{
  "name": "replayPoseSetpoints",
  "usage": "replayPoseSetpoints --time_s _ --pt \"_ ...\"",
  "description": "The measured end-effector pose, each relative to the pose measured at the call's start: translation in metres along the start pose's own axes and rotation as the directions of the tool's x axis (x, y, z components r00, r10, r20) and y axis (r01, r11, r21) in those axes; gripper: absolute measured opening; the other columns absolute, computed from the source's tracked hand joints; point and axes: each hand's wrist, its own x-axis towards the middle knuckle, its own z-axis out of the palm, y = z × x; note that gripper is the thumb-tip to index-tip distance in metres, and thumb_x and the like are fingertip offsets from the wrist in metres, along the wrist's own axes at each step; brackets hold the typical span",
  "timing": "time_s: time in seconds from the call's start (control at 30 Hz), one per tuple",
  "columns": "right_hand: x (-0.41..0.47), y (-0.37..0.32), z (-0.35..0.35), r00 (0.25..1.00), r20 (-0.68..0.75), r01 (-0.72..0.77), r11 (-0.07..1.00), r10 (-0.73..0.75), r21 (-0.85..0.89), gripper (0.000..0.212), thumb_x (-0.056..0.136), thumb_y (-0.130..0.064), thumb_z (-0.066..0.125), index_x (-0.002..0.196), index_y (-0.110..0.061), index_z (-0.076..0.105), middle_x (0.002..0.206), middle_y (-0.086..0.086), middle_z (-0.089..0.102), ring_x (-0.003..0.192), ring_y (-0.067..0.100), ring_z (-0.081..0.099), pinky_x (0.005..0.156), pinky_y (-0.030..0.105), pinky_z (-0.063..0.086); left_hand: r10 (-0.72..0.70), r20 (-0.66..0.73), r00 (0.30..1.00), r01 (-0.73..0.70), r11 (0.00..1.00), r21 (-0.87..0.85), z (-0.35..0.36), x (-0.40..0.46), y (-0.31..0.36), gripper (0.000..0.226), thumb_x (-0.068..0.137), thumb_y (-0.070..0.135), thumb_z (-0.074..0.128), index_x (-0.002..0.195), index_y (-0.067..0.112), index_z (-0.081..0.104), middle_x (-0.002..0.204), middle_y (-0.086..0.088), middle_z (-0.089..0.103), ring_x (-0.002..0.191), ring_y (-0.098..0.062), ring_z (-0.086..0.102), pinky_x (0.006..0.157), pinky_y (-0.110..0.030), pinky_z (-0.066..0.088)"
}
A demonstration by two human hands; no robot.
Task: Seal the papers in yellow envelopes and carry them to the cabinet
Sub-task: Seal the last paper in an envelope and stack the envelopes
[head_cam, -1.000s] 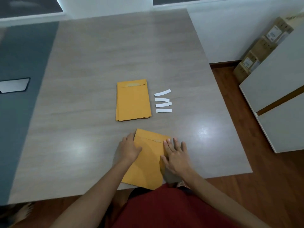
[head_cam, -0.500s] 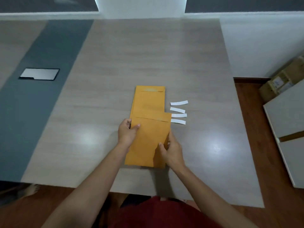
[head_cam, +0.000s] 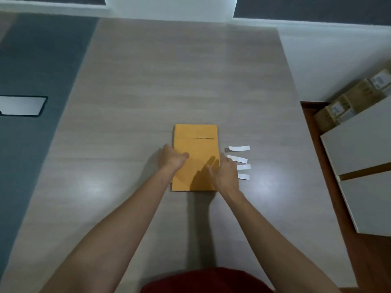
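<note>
A stack of yellow envelopes (head_cam: 196, 148) lies on the wooden table (head_cam: 169, 81), the top one with its flap folded down. My left hand (head_cam: 172, 159) grips the stack's left edge, thumb on top of the top envelope. On the right edge, my right hand (head_cam: 226, 174) holds the same way, its thumb on the envelope face. What the fingers do under the edges is hidden. No loose papers are visible.
Several white paper strips (head_cam: 239, 148) lie in a column just right of the stack, beside my right hand. A white cabinet (head_cam: 359, 144) stands at the right, cardboard boxes (head_cam: 351, 102) behind it. A dark grey band with a white plate (head_cam: 21, 105) runs along the table's left.
I lifted the near envelope from the table's front edge, carried it forward, and laid it squarely on top of the stack. Both hands went with it.
</note>
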Motion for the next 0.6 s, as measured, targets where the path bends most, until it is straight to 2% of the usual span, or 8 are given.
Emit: replayPoseSetpoints --time_s 0.1,0.2,0.3,0.33,0.43,0.53,0.6 --pt "-0.009 0.0 0.013 0.995 0.091 0.052 0.993 -0.043 -0.103 0.047 0.091 -0.029 0.06 0.127 -0.001 0.048 0.12 0.019 0.058 0.115 0.037 0.051 0.096 0.039 0.041 0.013 0.022 1.0 -0.014 0.999 0.034 0.013 0.0 -0.009 0.077 0.082 0.045 0.074 0.138 0.005 0.042 0.142 -0.014 0.043 0.127 -0.032 0.048 0.094 -0.039 0.045" --pt "-0.017 -0.004 0.024 0.991 0.126 0.061 0.99 -0.045 -0.13 0.054 0.092 -0.03 0.058 0.134 0.0 0.044 0.123 0.019 0.058 0.115 0.036 0.05 0.097 0.039 0.04 -0.017 0.034 0.999 0.018 1.0 -0.024 0.014 0.004 -0.013 0.072 0.079 0.042 0.079 0.131 0.003 0.047 0.133 -0.016 0.053 0.12 -0.033 0.053 0.091 -0.04 0.049" --pt "-0.021 -0.009 0.033 0.99 0.137 0.059 0.991 -0.042 -0.122 0.052 0.092 -0.032 0.057 0.133 -0.001 0.044 0.126 0.019 0.056 0.116 0.035 0.046 0.098 0.039 0.04 -0.039 0.097 0.995 0.052 0.99 -0.13 0.008 0.008 -0.021 0.046 0.081 0.035 0.08 0.106 0.004 0.058 0.116 -0.017 0.065 0.093 -0.029 0.06 0.071 -0.038 0.049" --pt "-0.023 -0.009 0.035 0.99 0.135 0.062 0.991 -0.046 -0.119 0.05 0.092 -0.032 0.058 0.131 -0.002 0.045 0.126 0.018 0.056 0.116 0.035 0.045 0.098 0.039 0.04 -0.046 0.121 0.992 0.07 0.977 -0.201 0.007 0.007 -0.025 0.038 0.082 0.03 0.079 0.103 0.006 0.058 0.115 -0.015 0.066 0.09 -0.026 0.058 0.071 -0.036 0.048" --pt "-0.024 -0.007 0.039 0.989 0.14 0.06 0.994 -0.047 -0.086 0.055 0.092 -0.033 0.058 0.137 -0.004 0.044 0.129 0.016 0.056 0.119 0.034 0.044 0.098 0.039 0.039 -0.063 0.197 0.978 0.136 0.913 -0.383 0.006 0.002 -0.039 0.038 0.087 0.019 0.075 0.115 0.008 0.053 0.123 -0.013 0.062 0.1 -0.026 0.057 0.08 -0.037 0.048" --pt "-0.024 -0.003 0.035 0.996 0.083 0.019 1.0 -0.021 0.024 0.066 0.089 -0.038 0.063 0.144 -0.011 0.038 0.133 0.012 0.053 0.126 0.031 0.041 0.1 0.037 0.039 -0.044 0.215 0.976 0.147 0.857 -0.494 0.001 -0.012 -0.057 0.037 0.087 0.014 0.074 0.114 0.016 0.049 0.124 -0.009 0.062 0.102 -0.022 0.058 0.086 -0.039 0.05" --pt "-0.022 -0.001 0.031 0.999 0.033 -0.005 0.983 -0.001 0.186 0.065 0.082 -0.041 0.071 0.136 -0.02 0.042 0.121 -0.001 0.057 0.118 0.02 0.049 0.087 0.026 0.045 -0.003 0.205 0.979 0.113 0.842 -0.528 -0.007 -0.023 -0.069 0.042 0.087 0.011 0.075 0.121 0.017 0.051 0.124 -0.007 0.063 0.109 -0.024 0.06 0.093 -0.044 0.052"
